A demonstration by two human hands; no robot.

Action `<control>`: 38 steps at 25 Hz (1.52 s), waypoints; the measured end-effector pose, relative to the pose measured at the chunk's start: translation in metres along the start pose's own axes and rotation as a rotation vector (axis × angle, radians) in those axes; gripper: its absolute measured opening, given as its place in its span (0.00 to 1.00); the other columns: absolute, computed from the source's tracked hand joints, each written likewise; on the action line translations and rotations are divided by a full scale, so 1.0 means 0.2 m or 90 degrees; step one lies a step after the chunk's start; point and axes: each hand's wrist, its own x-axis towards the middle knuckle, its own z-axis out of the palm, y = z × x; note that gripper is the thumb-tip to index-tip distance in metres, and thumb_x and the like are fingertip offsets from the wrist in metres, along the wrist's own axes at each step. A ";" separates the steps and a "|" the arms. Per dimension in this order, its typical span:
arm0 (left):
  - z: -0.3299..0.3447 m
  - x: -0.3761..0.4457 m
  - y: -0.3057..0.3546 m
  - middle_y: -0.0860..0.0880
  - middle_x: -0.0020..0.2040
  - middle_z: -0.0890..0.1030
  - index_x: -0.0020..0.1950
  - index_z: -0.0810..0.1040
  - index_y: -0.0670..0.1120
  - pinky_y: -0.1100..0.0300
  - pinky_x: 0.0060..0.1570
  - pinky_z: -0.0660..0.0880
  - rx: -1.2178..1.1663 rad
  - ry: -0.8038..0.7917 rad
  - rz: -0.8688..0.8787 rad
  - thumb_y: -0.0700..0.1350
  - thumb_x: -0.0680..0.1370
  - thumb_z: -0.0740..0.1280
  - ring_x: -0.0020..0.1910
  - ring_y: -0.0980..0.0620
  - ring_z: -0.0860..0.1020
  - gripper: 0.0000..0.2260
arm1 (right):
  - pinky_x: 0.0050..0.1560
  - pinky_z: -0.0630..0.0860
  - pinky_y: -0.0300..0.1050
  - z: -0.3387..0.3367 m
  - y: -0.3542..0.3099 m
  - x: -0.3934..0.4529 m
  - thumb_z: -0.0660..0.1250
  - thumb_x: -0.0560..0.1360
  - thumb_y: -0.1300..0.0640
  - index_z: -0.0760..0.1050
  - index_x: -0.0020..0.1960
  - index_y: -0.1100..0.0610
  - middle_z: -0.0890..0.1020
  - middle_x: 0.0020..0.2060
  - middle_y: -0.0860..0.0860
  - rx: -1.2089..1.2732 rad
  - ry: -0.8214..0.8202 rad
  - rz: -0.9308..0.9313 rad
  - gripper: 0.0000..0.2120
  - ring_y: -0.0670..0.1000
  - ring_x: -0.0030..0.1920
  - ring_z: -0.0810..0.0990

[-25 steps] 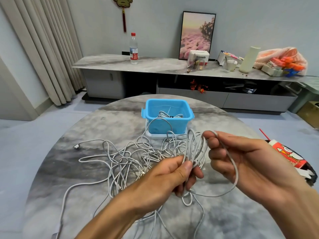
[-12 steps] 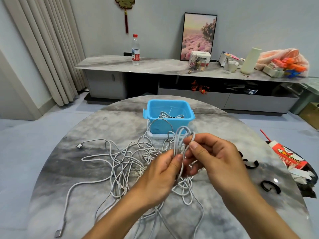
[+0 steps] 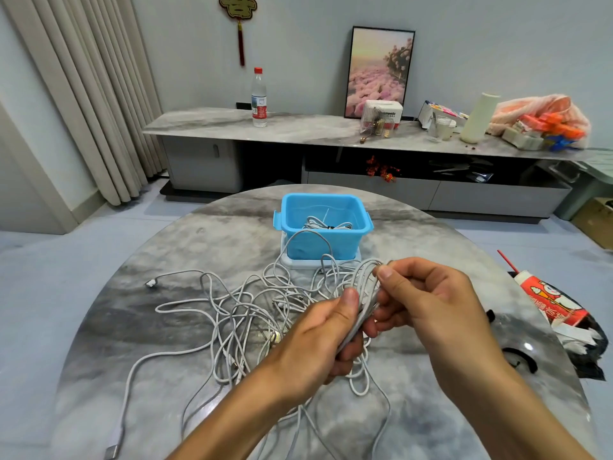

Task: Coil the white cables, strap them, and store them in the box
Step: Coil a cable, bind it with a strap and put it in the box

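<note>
A tangle of white cables [image 3: 238,313] sprawls over the round grey marble table [image 3: 166,260]. My left hand [image 3: 318,340] grips a partly wound coil of white cable [image 3: 363,293] at its lower part. My right hand [image 3: 428,300] pinches the top loops of that same coil between thumb and fingers. Loose cable hangs from the coil down onto the table. Behind the hands stands a blue plastic box [image 3: 323,242] on its white lid, and a strapped white coil [image 3: 326,224] lies inside it.
Two black straps [image 3: 520,358] lie on the table's right side, one partly hidden by my right hand. A red and white carton [image 3: 550,302] sits beyond the right edge. A low cabinet [image 3: 331,127] with a bottle and clutter runs along the back wall.
My right hand brought a wide loop of cable in from the right and laid it onto the coil; it now pinches the coil's top. My left hand kept its grip.
</note>
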 end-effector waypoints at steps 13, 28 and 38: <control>0.05 -0.04 -0.06 0.53 0.28 0.64 0.41 0.68 0.47 0.68 0.22 0.58 -0.063 -0.115 -0.039 0.55 0.80 0.57 0.23 0.57 0.60 0.14 | 0.40 0.82 0.48 0.10 0.05 0.02 0.67 0.72 0.40 0.72 0.30 0.55 0.68 0.23 0.51 0.402 -0.134 0.179 0.21 0.51 0.26 0.75; 0.07 -0.03 -0.01 0.52 0.30 0.65 0.40 0.75 0.48 0.67 0.24 0.58 -0.288 -0.151 -0.151 0.53 0.81 0.61 0.25 0.58 0.60 0.13 | 0.42 0.81 0.44 0.07 0.04 0.03 0.59 0.75 0.33 0.74 0.33 0.57 0.75 0.27 0.55 0.368 -0.151 0.055 0.28 0.53 0.33 0.78; -0.20 0.03 0.17 0.52 0.31 0.63 0.44 0.71 0.47 0.67 0.22 0.61 -0.518 0.214 0.129 0.51 0.83 0.55 0.24 0.58 0.62 0.12 | 0.39 0.75 0.43 0.15 0.16 -0.02 0.69 0.74 0.42 0.76 0.39 0.55 0.80 0.32 0.50 -0.285 -0.443 -0.005 0.16 0.45 0.34 0.79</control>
